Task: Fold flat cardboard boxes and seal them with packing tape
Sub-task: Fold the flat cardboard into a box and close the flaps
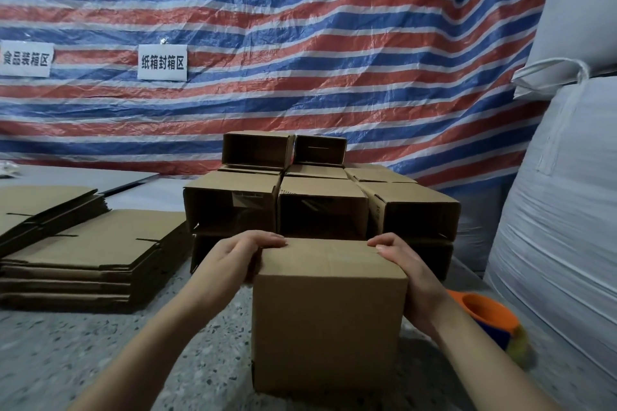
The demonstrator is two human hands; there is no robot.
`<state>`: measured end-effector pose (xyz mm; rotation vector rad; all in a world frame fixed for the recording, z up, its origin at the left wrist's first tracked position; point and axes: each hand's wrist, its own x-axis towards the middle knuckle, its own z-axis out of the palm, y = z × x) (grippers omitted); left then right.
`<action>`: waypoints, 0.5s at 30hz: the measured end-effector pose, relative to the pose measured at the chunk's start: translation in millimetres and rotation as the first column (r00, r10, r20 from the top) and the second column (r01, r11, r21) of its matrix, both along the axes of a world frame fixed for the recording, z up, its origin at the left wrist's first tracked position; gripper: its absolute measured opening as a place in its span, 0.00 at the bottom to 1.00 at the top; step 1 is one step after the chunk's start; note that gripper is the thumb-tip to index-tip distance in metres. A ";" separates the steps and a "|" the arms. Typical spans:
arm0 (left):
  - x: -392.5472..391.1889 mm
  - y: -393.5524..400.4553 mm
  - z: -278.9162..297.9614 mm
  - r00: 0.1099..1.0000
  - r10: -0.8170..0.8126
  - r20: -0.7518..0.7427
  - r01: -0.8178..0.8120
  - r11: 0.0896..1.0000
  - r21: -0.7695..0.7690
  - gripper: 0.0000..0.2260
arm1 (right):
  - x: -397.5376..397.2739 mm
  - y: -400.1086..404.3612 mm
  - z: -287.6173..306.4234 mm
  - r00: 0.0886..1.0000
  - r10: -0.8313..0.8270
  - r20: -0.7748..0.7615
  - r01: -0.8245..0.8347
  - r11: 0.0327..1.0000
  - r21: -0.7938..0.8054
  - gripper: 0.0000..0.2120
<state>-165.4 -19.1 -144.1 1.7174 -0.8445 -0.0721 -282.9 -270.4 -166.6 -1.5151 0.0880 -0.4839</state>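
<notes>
Head view. A folded cardboard box (329, 314) stands upright on the speckled tabletop (83, 344), directly in front of the person, top flaps closed. The left hand (238, 257) grips its upper left edge, fingers (270, 238) curled over the top face, thumb side hidden behind the box wall. The right hand (409, 272) grips the upper right edge the same way, fingers (384, 242) bent onto the top. Just behind, touching or nearly so, a stack of assembled boxes (320, 207) lies on its sides, open ends toward the camera. To the left, a pile of flat cardboard blanks (90, 260). At right, an orange tape dispenser (489, 317), partly blurred, near large white sacks (561, 227). A striped tarp (300, 43) with two paper signs hangs behind.
</notes>
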 end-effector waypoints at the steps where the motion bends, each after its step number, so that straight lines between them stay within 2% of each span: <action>1: -1.1 0.1 2.6 1.000 0.004 0.031 -0.004 1.000 0.020 0.19 | 0.3 0.5 0.1 1.000 -0.004 -0.002 0.004 1.000 -0.001 0.18; 3: -3.2 -3.1 11.1 0.988 0.055 0.143 -0.072 0.991 0.114 0.16 | 0.5 1.3 0.8 1.000 -0.008 -0.002 0.008 1.000 -0.005 0.19; 4: -4.4 -6.8 16.9 0.962 0.094 0.255 -0.147 0.970 0.196 0.15 | 0.3 1.6 1.2 1.000 -0.012 -0.001 0.012 1.000 -0.009 0.19; 6: -10.4 -17.1 29.5 0.865 0.126 0.486 -0.297 0.908 0.294 0.18 | 0.3 2.1 2.1 1.000 -0.023 0.000 0.023 1.000 -0.015 0.19; 7: -15.0 -23.0 34.6 0.837 0.120 0.534 -0.314 0.904 0.289 0.19 | 0.3 2.0 2.0 1.000 -0.027 0.000 0.027 1.000 -0.015 0.19; 10: -24.4 -40.5 41.6 0.850 0.054 0.523 -0.225 0.937 0.268 0.14 | -0.3 2.9 2.2 0.999 -0.031 -0.009 0.030 0.999 -0.017 0.19; 13: -24.5 -52.6 39.8 0.860 -0.013 0.511 -0.207 0.905 0.371 0.10 | -0.8 4.7 2.9 0.999 -0.044 -0.016 0.043 0.999 -0.027 0.19; 15: -21.3 -56.4 38.2 0.894 -0.004 0.449 -0.204 0.887 0.414 0.09 | -1.3 6.3 3.7 0.999 -0.051 -0.015 0.050 0.998 -0.032 0.20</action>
